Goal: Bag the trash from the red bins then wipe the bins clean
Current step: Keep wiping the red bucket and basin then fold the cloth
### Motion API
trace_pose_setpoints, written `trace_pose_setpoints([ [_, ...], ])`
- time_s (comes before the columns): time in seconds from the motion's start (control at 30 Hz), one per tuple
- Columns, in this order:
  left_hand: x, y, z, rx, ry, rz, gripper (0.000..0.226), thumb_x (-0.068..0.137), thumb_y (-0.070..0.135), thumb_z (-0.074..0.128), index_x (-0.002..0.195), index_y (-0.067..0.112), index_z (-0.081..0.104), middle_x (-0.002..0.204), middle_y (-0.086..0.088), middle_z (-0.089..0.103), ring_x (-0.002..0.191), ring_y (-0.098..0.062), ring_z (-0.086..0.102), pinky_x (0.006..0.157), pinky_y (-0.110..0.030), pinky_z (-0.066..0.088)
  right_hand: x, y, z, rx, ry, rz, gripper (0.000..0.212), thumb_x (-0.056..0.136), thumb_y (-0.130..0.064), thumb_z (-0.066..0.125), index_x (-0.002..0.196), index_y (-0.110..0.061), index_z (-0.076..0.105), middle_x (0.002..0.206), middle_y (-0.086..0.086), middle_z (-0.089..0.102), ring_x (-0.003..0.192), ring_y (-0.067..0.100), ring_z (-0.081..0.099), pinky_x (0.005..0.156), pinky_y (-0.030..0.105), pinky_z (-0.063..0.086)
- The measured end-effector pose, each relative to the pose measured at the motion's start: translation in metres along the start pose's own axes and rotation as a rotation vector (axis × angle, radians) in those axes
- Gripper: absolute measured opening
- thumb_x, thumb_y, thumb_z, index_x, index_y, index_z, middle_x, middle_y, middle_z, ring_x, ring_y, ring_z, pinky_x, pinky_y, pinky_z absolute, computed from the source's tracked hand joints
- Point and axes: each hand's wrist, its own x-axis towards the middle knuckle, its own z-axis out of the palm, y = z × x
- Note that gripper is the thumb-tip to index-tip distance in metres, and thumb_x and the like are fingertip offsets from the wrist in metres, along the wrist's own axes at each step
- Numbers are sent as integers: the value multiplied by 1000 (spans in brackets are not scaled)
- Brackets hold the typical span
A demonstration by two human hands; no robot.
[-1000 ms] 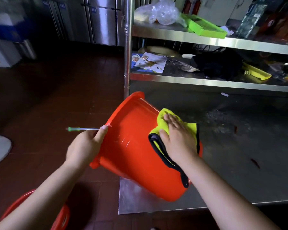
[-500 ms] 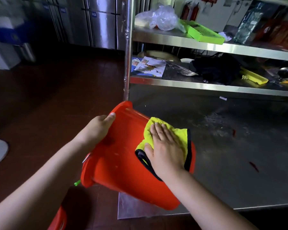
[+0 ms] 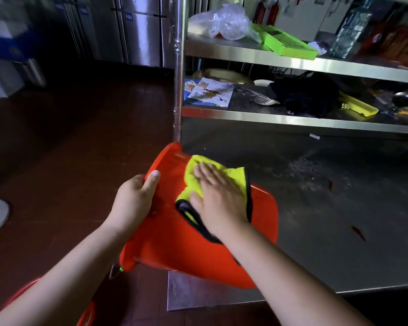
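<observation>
Red bin [image 3: 174,243] tipped on steel table [image 3: 339,231] edge. Right hand [image 3: 219,201] flat, pressing yellow cloth [image 3: 231,175], now nearer base than a second ago; left hand [image 3: 134,203] regripped wall. Outside wipe progressing; second bin [image 3: 85,314] waits below.

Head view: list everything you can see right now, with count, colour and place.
bin: one, red, tilted on the steel table's corner
cloth: one, yellow with black edging, on the bin's outer wall
second bin: one, red, floor, bottom left, partly seen
steel table: one, grey
plastic bag: one, clear, top shelf
tray: one, green, top shelf
leaflets: several, lower shelf
left hand: grips the bin
right hand: flat on the cloth
</observation>
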Motion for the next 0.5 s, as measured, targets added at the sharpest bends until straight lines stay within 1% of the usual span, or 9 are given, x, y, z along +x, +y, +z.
trace_pose_setpoints([
  [0.1, -3, -2, -2, -20, -16, 16, 56, 91, 54, 42, 91, 2, 62, 81, -23, 68, 68, -32, 68, 69, -49, 55, -11, 44, -11, 53, -35, 154, 54, 95, -37, 44, 143, -15, 37, 151, 1, 36, 139, 13, 31, 113, 23, 18],
  [0.17, -4, 4, -2, -3, -21, 62, 53, 89, 57, 41, 85, 9, 63, 74, -19, 68, 66, -30, 66, 64, -46, 54, -24, 67, -18, 101, -31, 264, 46, 96, -32, 46, 137, -11, 46, 143, 6, 48, 130, 19, 45, 106, 28, 31],
  [0.2, -4, 9, -2, 13, -25, 92, 52, 86, 60, 41, 80, 13, 62, 66, -15, 66, 59, -26, 63, 57, -41, 51, -31, 77, -20, 128, 1, 322, 39, 96, -29, 47, 128, -8, 54, 131, 11, 57, 118, 25, 55, 96, 33, 40],
  [0.23, -2, 15, -2, 46, -25, 132, 51, 82, 62, 42, 73, 15, 59, 57, -9, 62, 52, -21, 59, 52, -35, 46, -37, 86, -21, 154, 44, 374, 30, 95, -27, 49, 114, -6, 59, 114, 13, 65, 103, 30, 61, 82, 36, 45],
  [0.27, 1, 21, -2, 103, -21, 181, 49, 81, 61, 45, 68, 16, 55, 51, -2, 56, 47, -17, 54, 49, -31, 41, -41, 93, -22, 176, 82, 419, 23, 95, -26, 50, 100, -6, 61, 95, 12, 67, 89, 33, 63, 68, 35, 42],
  [0.3, 5, 28, -3, 176, -19, 233, 45, 82, 58, 52, 65, 16, 53, 49, 3, 54, 47, -15, 52, 48, -30, 39, -45, 98, -23, 204, 99, 461, 20, 94, -25, 51, 91, -7, 59, 82, 10, 64, 81, 34, 62, 61, 34, 35],
  [0.33, 10, 36, -4, 259, -15, 283, 41, 81, 55, 58, 66, 17, 52, 49, 4, 53, 49, -15, 53, 47, -30, 39, -46, 101, -24, 256, 101, 500, 20, 95, -24, 50, 87, -8, 58, 76, 10, 62, 78, 34, 61, 59, 33, 31],
  [0.4, 18, 52, -8, 428, 3, 394, 39, 78, 53, 63, 67, 18, 49, 51, 5, 52, 55, -17, 57, 47, -29, 36, -46, 104, -32, 458, 143, 559, 21, 95, -21, 49, 91, -6, 62, 79, 11, 63, 79, 31, 60, 61, 32, 34],
  [0.5, 26, 68, -8, 692, 8, 669, 39, 76, 57, 62, 72, 22, 45, 53, 5, 48, 65, -27, 61, 51, -29, 30, -39, 96, -51, 685, 341, 549, 17, 94, -20, 50, 81, -16, 60, 71, -2, 61, 71, 19, 56, 61, 27, 36],
])
